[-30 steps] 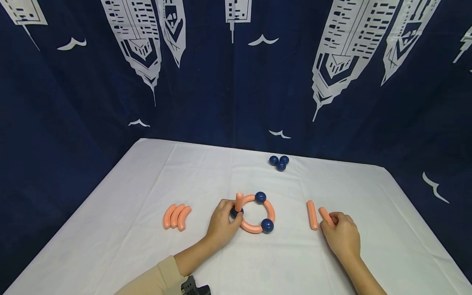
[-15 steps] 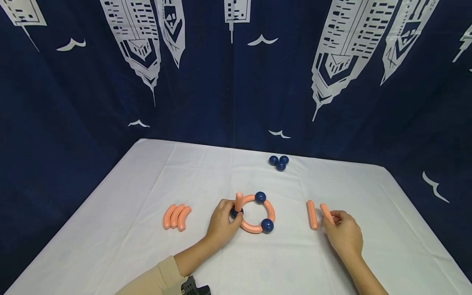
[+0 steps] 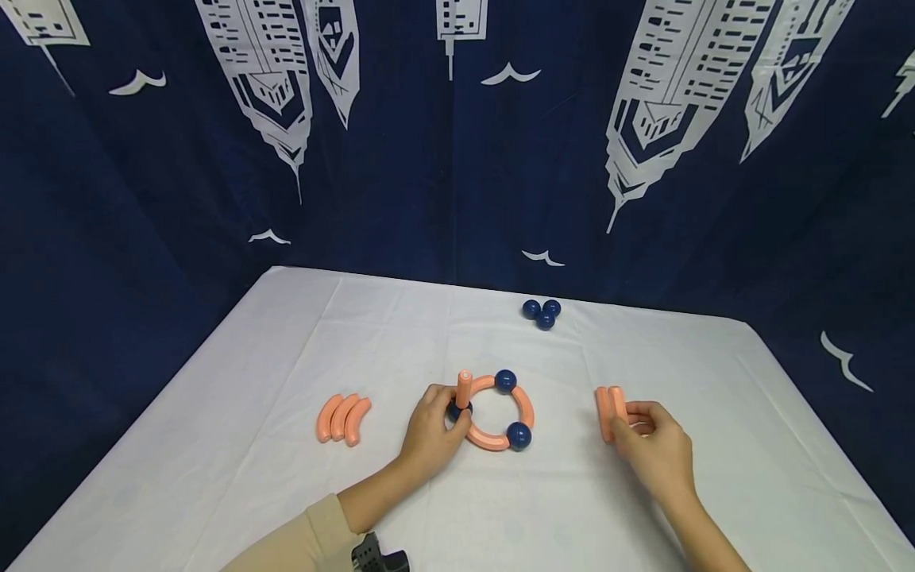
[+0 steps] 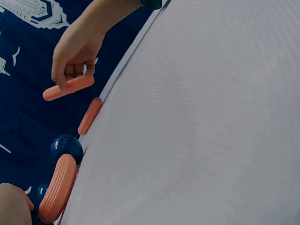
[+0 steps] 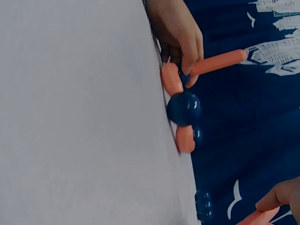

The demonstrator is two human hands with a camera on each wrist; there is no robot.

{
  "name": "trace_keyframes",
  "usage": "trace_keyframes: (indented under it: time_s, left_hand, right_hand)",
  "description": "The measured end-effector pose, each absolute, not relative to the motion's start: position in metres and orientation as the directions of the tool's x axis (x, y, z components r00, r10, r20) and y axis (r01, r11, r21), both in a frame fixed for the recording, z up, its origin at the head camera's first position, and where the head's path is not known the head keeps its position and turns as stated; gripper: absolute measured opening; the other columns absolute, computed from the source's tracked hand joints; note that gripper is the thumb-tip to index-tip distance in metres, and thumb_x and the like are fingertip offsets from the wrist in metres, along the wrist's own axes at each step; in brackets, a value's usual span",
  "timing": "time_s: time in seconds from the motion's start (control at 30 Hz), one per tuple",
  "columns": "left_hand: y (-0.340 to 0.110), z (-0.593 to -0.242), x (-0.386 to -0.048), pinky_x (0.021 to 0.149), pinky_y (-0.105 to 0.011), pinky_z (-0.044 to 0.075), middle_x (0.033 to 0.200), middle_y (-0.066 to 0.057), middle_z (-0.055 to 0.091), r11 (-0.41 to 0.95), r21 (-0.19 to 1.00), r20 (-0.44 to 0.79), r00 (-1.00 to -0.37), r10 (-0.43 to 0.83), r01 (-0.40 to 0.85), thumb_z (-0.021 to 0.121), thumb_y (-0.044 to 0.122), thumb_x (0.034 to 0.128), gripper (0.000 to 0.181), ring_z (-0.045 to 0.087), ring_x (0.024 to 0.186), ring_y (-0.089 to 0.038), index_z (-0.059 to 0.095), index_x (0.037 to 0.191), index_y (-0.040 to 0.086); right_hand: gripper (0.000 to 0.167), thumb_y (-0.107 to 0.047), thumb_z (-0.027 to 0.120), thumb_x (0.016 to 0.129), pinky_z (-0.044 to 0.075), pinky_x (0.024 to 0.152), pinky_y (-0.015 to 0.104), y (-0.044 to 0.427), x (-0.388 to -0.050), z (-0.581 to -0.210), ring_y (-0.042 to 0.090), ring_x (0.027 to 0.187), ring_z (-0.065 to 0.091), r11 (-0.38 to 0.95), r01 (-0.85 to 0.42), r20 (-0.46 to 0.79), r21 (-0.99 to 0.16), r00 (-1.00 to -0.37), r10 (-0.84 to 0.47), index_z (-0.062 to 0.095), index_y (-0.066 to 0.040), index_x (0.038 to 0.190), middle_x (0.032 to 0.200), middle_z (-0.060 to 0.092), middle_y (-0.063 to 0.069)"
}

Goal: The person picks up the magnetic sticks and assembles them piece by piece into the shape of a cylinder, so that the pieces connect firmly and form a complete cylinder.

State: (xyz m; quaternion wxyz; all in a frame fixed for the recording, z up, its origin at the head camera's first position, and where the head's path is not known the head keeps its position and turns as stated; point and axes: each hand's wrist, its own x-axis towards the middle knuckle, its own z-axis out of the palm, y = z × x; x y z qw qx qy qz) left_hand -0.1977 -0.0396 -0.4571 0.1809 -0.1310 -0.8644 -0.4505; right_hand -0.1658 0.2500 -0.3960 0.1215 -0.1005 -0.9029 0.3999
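Note:
My left hand holds a blue ball at the left side of a ring between thumb and fingers. From that ball a straight orange rod stands up. The ring joins curved orange rods with blue balls; the held ball is partly hidden by fingers. To the right, my right hand pinches another straight orange rod, which the left wrist view shows lifted above the table. Just left of it a matching straight rod lies on the cloth, partly covered in the head view.
Three curved orange rods lie side by side on the left of the white-clothed table. Near the back edge, three blue balls sit clustered. A dark blue printed curtain hangs behind the table.
My right hand has raised the straight rod from the cloth and moved it slightly left, beside the other one. My left hand has stayed at the ring.

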Motion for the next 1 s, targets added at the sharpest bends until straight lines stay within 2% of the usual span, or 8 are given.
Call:
trace_keyframes:
  time_s: [0.23,0.53,0.63,0.87,1.0]
  left_hand:
    - [-0.04,-0.457,-0.198,0.087,-0.04,0.046,0.1,-0.005,0.057,0.554,0.735,0.43,-0.9,0.065,0.391,0.065,0.012,0.0845,0.022,0.058,0.095,-0.023,0.066,0.105,0.002]
    - [-0.04,-0.457,-0.198,0.087,-0.04,0.046,0.1,-0.005,0.057,0.553,0.738,0.424,-0.903,0.067,0.388,0.064,0.012,0.0852,0.023,0.058,0.095,-0.023,0.066,0.106,0.002]
    - [-0.04,-0.456,-0.198,0.088,-0.041,0.046,0.101,-0.006,0.057,0.55,0.742,0.419,-0.906,0.067,0.384,0.064,0.012,0.0851,0.024,0.058,0.096,-0.023,0.066,0.106,0.002]
    - [-0.04,-0.455,-0.198,0.088,-0.041,0.046,0.101,-0.006,0.057,0.543,0.744,0.423,-0.904,0.067,0.389,0.064,0.011,0.0849,0.024,0.058,0.096,-0.023,0.066,0.106,0.001]
    - [-0.039,-0.456,-0.198,0.088,-0.041,0.046,0.101,-0.006,0.057,0.541,0.745,0.425,-0.903,0.066,0.391,0.065,0.011,0.0848,0.024,0.058,0.096,-0.024,0.066,0.107,0.001]
  right_hand:
    - [0.029,-0.015,0.065,0.09,0.047,0.064,0.023,0.24,-0.16,-0.391,0.009,0.083,0.057,0.62,0.044,0.092,-0.784,-0.978,0.186,0.06,0.0,0.114,0.1,0.066,0.01]
    - [0.028,-0.011,0.069,0.089,0.047,0.076,0.015,0.225,-0.156,-0.395,0.005,0.086,0.06,0.549,-0.031,0.096,-0.835,-0.991,0.091,0.058,0.001,0.112,0.103,0.065,0.009]
    - [0.027,-0.01,0.07,0.088,0.048,0.078,0.016,0.218,-0.155,-0.397,0.004,0.087,0.061,0.532,-0.069,0.125,-0.844,-0.99,0.07,0.059,0.0,0.111,0.102,0.066,0.008]
    - [0.019,-0.001,0.071,0.085,0.049,0.078,0.019,0.204,-0.153,-0.4,0.009,0.086,0.065,0.433,-0.293,0.284,-0.852,-0.955,-0.087,0.061,-0.001,0.101,0.09,0.068,0.002]
    - [0.018,0.001,0.071,0.085,0.049,0.079,0.019,0.197,-0.155,-0.398,0.014,0.086,0.066,0.396,-0.341,0.321,-0.853,-0.94,-0.118,0.061,-0.001,0.099,0.089,0.068,0.003]
